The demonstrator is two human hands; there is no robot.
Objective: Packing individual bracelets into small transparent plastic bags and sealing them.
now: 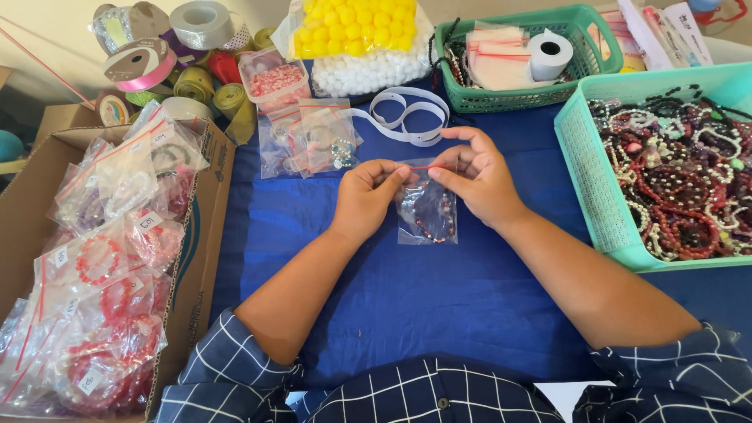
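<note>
A small clear zip bag (427, 211) with a dark beaded bracelet inside hangs above the blue tablecloth (407, 305) at the middle of the view. My left hand (366, 196) pinches the bag's red-striped top edge at its left end. My right hand (474, 176) pinches the same edge at its right end, fingers curled over it. Both hands hold the bag between them, just in front of a few more bagged bracelets (309, 141).
A cardboard box (207, 227) at the left holds several bagged bracelets. A teal basket (583, 164) of loose bead bracelets stands at the right. A green basket (509, 98), a bag of yellow and white pompoms (356, 39), white ribbon (407, 117) and ribbon rolls (168, 55) lie behind.
</note>
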